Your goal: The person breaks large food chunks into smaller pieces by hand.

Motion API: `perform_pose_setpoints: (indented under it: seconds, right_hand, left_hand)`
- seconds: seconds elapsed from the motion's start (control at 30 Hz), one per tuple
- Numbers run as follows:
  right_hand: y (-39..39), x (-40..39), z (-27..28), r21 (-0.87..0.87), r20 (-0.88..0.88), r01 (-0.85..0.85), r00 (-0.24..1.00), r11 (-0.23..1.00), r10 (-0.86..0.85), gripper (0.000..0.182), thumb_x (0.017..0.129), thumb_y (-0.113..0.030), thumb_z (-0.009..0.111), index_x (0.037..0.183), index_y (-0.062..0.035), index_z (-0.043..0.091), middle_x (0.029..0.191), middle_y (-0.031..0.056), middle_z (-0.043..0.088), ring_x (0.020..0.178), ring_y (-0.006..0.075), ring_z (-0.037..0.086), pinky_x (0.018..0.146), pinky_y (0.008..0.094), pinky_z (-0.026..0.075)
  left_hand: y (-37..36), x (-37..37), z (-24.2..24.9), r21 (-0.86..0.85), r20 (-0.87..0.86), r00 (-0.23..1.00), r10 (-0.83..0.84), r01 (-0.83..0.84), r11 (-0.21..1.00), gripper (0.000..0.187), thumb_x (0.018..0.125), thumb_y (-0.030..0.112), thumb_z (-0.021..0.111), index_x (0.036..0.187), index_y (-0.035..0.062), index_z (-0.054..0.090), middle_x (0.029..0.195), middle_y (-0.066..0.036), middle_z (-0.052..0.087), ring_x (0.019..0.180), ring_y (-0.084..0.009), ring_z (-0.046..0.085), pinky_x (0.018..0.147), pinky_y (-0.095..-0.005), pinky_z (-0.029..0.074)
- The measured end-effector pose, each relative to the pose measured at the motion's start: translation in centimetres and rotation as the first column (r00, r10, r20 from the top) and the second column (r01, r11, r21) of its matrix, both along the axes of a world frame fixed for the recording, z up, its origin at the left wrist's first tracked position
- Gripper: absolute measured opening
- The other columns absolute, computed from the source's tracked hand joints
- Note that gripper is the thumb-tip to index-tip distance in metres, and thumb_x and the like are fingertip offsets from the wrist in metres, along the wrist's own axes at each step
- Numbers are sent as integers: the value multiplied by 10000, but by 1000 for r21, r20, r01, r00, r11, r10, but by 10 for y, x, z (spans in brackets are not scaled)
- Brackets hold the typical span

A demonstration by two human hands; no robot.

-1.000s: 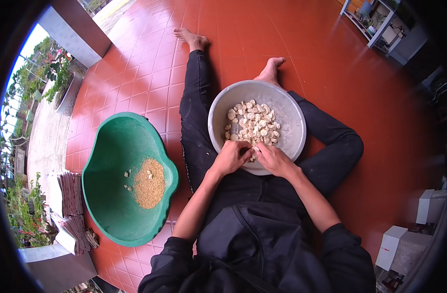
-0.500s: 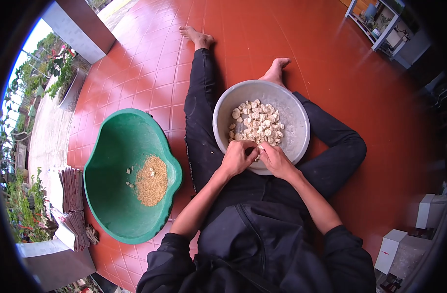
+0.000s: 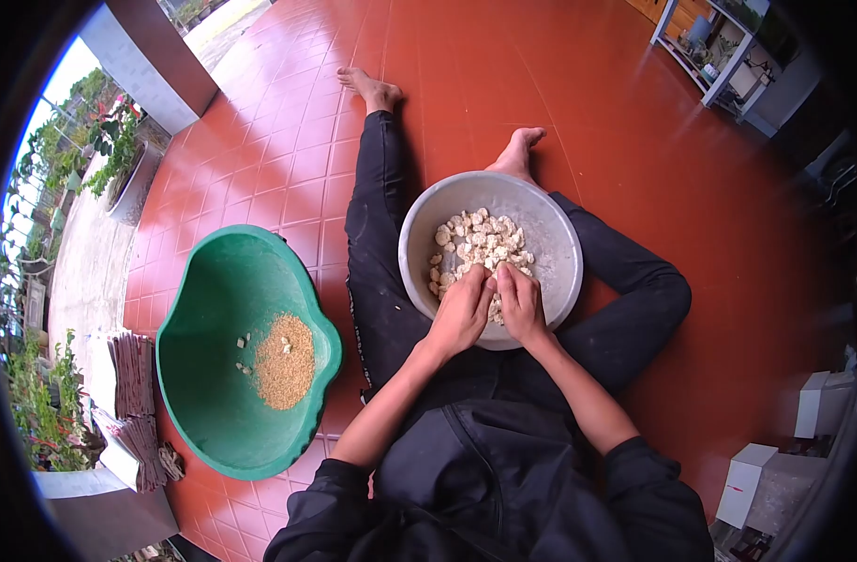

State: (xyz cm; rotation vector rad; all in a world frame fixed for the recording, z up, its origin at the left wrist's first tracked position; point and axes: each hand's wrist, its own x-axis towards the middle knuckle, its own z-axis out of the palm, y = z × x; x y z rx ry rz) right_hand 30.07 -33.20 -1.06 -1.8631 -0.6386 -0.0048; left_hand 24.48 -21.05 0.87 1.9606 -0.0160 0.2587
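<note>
A round grey metal basin (image 3: pixel 561 234) rests between my legs, holding many pale, crumbly lumps (image 3: pixel 484 236) heaped on its left side. Over its near part, my left hand (image 3: pixel 461 307) and my right hand (image 3: pixel 522 302) meet with thumbs and fingertips pinched together. Between them they grip a small pale lump, mostly hidden by the fingers. To the left on the floor stands a big green plastic basin (image 3: pixel 213 412). Inside it lies a pile of golden-brown grain (image 3: pixel 286 370), with a few whitish bits on and beside it.
My outstretched legs (image 3: pixel 377 215) flank the metal basin on the red tiled floor (image 3: pixel 288 192). Stacked folded papers (image 3: pixel 133 375) lie left of the green basin. A potted plant (image 3: pixel 133 187) and a pillar (image 3: pixel 156 66) are at the far left; white boxes (image 3: pixel 747 482) stand at the right.
Both hands have come up slightly, their fingertips pressed closer together and pointing more upward. The whole view has shifted a little, so the basins appear lower and further left.
</note>
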Motion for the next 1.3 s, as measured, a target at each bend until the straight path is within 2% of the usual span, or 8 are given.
perform_pose_setpoints:
  seconds: [0.23,0.43,0.5,0.67,1.13,1.2,1.23,1.3]
  right_hand:
    - [10,-3,9,103,110,101,987,989,-113,345,989,-206,405,738,13,493,659,212,525,598,406,536,530,456,376]
    - [22,-5,19,158,155,107,979,982,-131,343,981,-205,418,718,8,476,642,203,505,587,407,523,530,457,380]
    - [29,-4,22,173,168,113,976,978,-142,340,978,-201,423,712,5,473,636,199,497,582,404,519,531,456,383]
    - [41,-2,31,206,231,76,965,975,-124,322,968,-183,423,703,-5,459,623,190,480,566,379,517,517,452,369]
    - [44,2,-15,235,187,1,981,972,-46,396,985,-241,377,667,-10,425,565,178,448,513,366,483,492,439,347]
    - [44,4,-15,217,180,3,983,976,-43,396,984,-242,378,668,-9,427,566,183,452,517,372,489,497,444,352]
    - [44,5,-16,182,181,8,983,983,-41,394,983,-244,383,671,-8,434,571,190,459,525,379,499,504,450,359]
    - [47,6,-13,151,188,14,981,988,-42,393,982,-246,388,675,-6,442,576,198,467,533,386,510,510,456,366]
  left_hand:
    - [-13,-1,15,-126,-77,988,135,-144,981,247,992,170,437,854,-35,440,742,-276,511,703,-452,513,635,-465,404]
    - [-12,-1,18,-58,88,965,249,-244,968,286,1004,176,411,810,-34,431,677,-256,488,623,-428,496,582,-441,397]
    - [-10,-1,22,-179,33,952,306,-295,939,312,1030,199,392,796,-5,424,632,-78,447,591,-138,404,552,-310,375]
    - [-2,-3,37,-218,110,940,324,-295,930,330,1030,208,416,771,5,433,628,0,410,614,-58,367,521,-258,341]
    - [-4,0,-13,-486,-67,942,329,-319,814,341,1033,254,415,755,60,448,655,71,387,610,-21,328,509,-216,279]
    - [-3,3,-15,-521,-137,939,315,-339,783,343,1023,235,409,808,-25,475,626,-79,446,627,-95,395,554,-314,383]
    - [-2,4,-15,-523,-132,939,318,-339,782,343,1023,235,409,808,-25,475,626,-79,446,627,-95,395,554,-314,383]
    - [-1,3,-9,-321,-2,921,390,-370,872,346,1025,238,401,806,-22,461,623,-120,457,601,-127,418,557,-340,394]
